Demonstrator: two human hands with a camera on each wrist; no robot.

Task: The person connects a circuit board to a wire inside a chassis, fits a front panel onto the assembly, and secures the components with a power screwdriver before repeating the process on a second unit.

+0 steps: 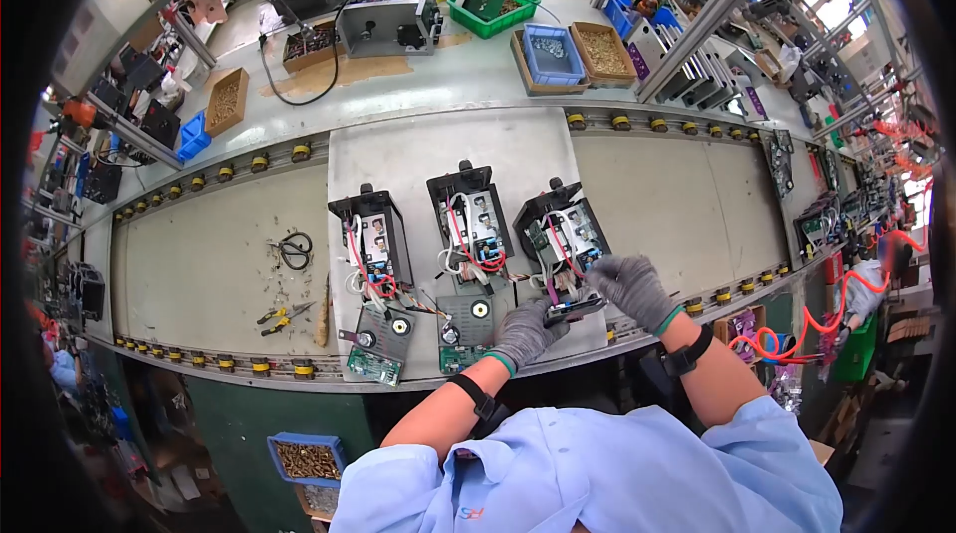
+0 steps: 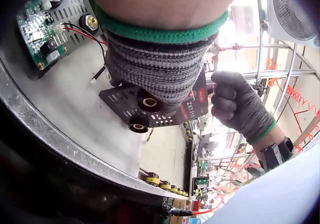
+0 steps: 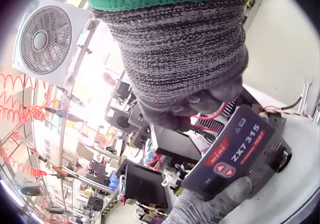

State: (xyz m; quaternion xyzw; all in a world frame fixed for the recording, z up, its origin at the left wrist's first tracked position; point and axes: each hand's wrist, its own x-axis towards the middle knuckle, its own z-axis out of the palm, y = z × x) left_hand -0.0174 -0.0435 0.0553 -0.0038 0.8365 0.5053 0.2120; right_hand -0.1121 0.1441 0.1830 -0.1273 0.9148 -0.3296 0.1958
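Note:
The left hand (image 1: 528, 334) grips a dark front panel (image 3: 235, 149) marked ZX7 315, with two round sockets showing in the left wrist view. The panel is tilted in front of the rightmost open-sided black unit (image 1: 568, 224). Close above its upper edge is the right hand (image 1: 634, 292), fingers curled at a red wire (image 3: 216, 115), which they seem to pinch; the fingertips are partly hidden. Both hands wear grey knitted gloves. Two similar units, the middle one (image 1: 478, 224) and the left one (image 1: 383, 244), stand alongside, each wired to a panel with a green board (image 1: 373, 366) lying before it.
All three units stand on a pale board (image 1: 349, 145) across a roller track. Left of it lie yellow-handled pliers (image 1: 286, 318), black-handled scissors (image 1: 295, 250) and scattered bits. Behind are a green tray (image 1: 493, 7), a blue bin (image 1: 553, 55) and boxes of small parts.

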